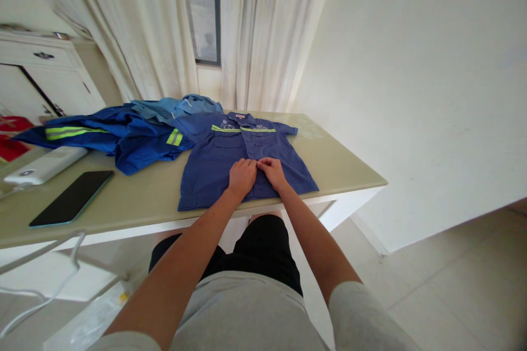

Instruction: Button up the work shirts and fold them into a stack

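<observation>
Blue short-sleeved shirt (209,170) lies face up on the desk (335,156), hem along the near edge, collar toward the curtains (267,27). Left hand (242,176) and right hand (272,172), fingers nearly closed, pinch its front placket; whether a button is gripped cannot be determined. Crumpled blue garments (138,145) lie to the left; a phone (72,197) rests nearer, beside a white device (49,164).

A blue short-sleeved shirt (214,167) is laid flat, front up, on the table (341,159), its collar turned toward the pale curtains (272,38); its front placket is pinched by the left hand (242,176) and the right hand (272,173), whose fingertips are held close together. To the left, a brighter blue garment (140,148) with reflective bands is heaped beside the shirt, light blue cloth (164,108) being piled behind; a dark-screened phone (72,197) is laid near a white device (49,164).
</observation>
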Demonstrator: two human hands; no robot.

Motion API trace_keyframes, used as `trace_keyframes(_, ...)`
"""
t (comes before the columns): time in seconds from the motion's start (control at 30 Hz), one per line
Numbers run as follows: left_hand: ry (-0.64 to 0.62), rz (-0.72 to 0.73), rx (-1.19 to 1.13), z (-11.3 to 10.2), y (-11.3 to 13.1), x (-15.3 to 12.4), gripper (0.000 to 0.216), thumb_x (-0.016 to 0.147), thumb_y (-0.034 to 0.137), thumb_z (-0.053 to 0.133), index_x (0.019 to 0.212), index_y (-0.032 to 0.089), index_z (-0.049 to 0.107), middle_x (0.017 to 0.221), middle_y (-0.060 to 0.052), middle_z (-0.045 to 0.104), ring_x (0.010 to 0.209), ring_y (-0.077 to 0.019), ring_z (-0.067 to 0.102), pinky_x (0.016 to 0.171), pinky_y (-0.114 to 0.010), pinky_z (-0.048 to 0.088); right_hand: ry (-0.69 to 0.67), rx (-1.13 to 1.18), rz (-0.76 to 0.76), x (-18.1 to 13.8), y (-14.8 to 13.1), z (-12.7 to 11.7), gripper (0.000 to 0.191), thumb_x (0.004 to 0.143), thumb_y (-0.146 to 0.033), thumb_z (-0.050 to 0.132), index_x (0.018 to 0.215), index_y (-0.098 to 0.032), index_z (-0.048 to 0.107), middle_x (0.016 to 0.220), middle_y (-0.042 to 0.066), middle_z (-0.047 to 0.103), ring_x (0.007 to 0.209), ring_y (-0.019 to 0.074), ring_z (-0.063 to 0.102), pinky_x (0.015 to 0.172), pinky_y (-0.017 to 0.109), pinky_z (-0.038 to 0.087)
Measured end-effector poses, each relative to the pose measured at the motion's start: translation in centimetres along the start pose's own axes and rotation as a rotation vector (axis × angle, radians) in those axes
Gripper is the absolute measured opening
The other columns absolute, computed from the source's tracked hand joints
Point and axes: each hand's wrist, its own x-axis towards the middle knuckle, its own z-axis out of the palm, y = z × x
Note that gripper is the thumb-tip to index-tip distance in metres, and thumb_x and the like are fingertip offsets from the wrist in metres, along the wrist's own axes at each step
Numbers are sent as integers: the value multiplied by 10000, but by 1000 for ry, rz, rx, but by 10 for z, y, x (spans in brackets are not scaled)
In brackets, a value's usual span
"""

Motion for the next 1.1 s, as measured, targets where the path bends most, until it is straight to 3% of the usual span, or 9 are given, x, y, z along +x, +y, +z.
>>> trace_keyframes(0.27, 7, 15, -19, 1, 0, 0, 378, 1083, 271, 352, 1124, 180, 717, 1103, -175, 735, 1079, -308, 640, 939, -421, 456, 44, -173, -77, 2, 2, 0, 285, 865, -410, 597, 788, -191, 763, 788, 24, 756, 773, 200, 669, 760, 302, 521)
trace_keyframes(0.5, -11, -85, -50, 0, -1, 2, 235, 1020, 307, 530, 1183, 212, 670, 1107, -134, 748, 1050, -290, 669, 910, -380, 484, 13, -132, -85, 0, -1, 1, 238, 846, -395, 656, 850, -183, 763, 812, 30, 760, 745, 182, 667, 732, 281, 515)
trace_keyframes(0.63, -28, -163, -154, -3, -2, 3, 280, 1044, 365, 474, 1160, 222, 685, 1123, -122, 753, 1040, -271, 694, 897, -356, 496, 37, -165, -124, -5, -12, 1, 241, 880, -386, 634, 846, -189, 768, 829, 32, 768, 769, 187, 673, 753, 282, 513)
trace_keyframes(0.8, -40, -322, -328, -1, -19, 9, 413, 1092, 341, 301, 1124, 227, 697, 1039, -84, 796, 1021, -236, 735, 904, -332, 519, 196, -345, -189, -24, -39, -2, 279, 978, -377, 548, 906, -191, 744, 871, 42, 739, 767, 170, 641, 765, 279, 497)
trace_keyframes(0.9, -30, -368, -351, 5, -28, 13, 459, 1091, 278, 228, 1229, 189, 656, 1049, -94, 803, 1012, -225, 748, 913, -344, 538, 59, -583, -141, -46, -55, 1, 241, 953, -437, 639, 924, -210, 713, 881, 34, 709, 793, 178, 636, 761, 289, 485)
trace_keyframes(1.0, -66, -323, -347, 9, -30, 16, 433, 1058, 210, 280, 1279, 184, 651, 1159, -105, 790, 1089, -230, 735, 949, -359, 542, -115, -807, -84, -69, -67, 5, 302, 872, -448, 756, 1076, -231, 701, 1071, 63, 708, 971, 222, 657, 816, 311, 500)
trace_keyframes(1.1, -128, -221, -318, 6, -30, 9, 419, 1003, 149, 375, 1295, 179, 674, 1316, -121, 738, 1215, -251, 687, 1040, -395, 513, -105, -901, -29, -88, -72, 4, 238, 902, -310, 692, 1125, -230, 708, 1131, 88, 706, 1055, 246, 660, 882, 335, 512)
